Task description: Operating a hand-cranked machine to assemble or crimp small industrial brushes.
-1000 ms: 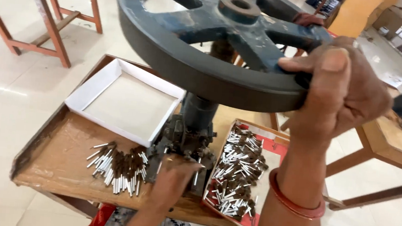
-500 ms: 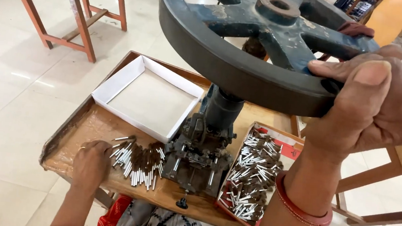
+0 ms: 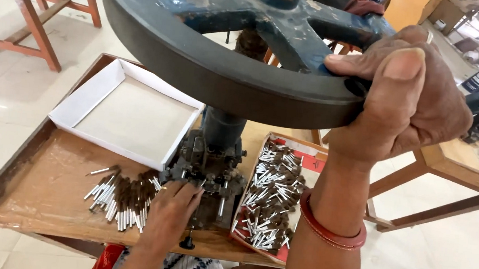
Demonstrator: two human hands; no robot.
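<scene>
While clamping right hand [image 3: 407,102] round the wheel [image 3: 211,64] rim overhead and resting left hand [image 3: 170,214], fingers curled, hold impossible to tell, at the press [image 3: 211,166] foot beside the pins [image 3: 120,196], risks crushed fingertips if spun before pulling clear.

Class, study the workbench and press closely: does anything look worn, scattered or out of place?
The handwheel gripped by the right hand has blue paint chipped and worn on its spokes. One small metal piece lies apart from the loose pile beside the left hand. Otherwise nothing stands out.
</scene>
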